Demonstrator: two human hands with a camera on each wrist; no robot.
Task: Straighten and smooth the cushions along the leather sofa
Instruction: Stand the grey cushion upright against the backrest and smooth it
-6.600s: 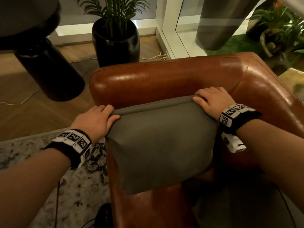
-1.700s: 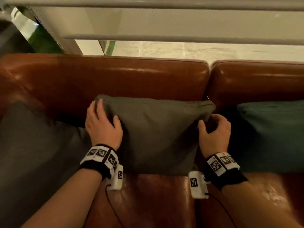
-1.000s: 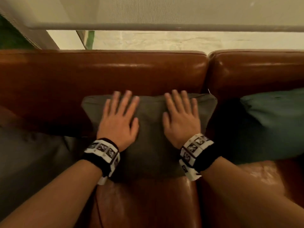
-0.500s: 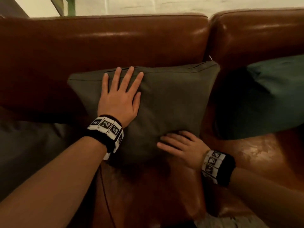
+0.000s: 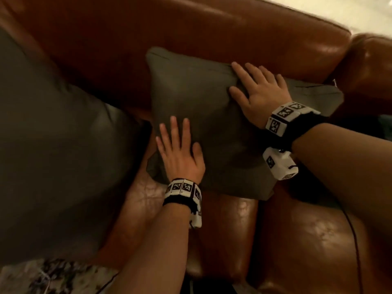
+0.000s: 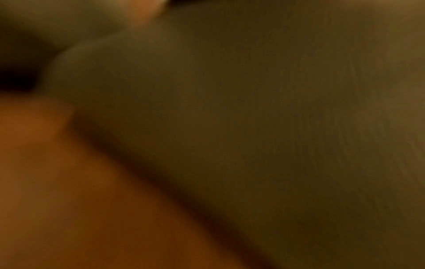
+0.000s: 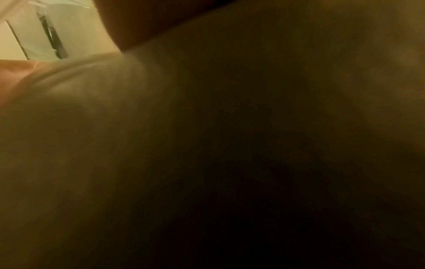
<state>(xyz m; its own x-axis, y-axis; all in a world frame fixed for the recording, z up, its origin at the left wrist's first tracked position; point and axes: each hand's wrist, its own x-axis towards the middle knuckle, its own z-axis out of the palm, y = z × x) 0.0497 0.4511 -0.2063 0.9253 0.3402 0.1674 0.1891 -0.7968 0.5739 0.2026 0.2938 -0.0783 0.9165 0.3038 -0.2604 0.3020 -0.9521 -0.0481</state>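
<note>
Change: right hand (image 5: 257,93) having risen from the near edge to the far edge.
Hands: both lying flat, fingers straight; left hand (image 5: 180,154) pressing the near-left part.
Location: olive-grey square fabric cushion (image 5: 212,115) leaning against the brown leather sofa (image 5: 191,28) backrest.

Your right wrist view is nearly filled by blurred, dim olive cushion (image 7: 207,145) fabric pressed close to the lens, with a dark rounded brown shape at the top edge, a sliver of skin (image 7: 11,72) at far left, and a pale bright area (image 7: 46,27) with dark upright lines in the upper left corner.
</note>
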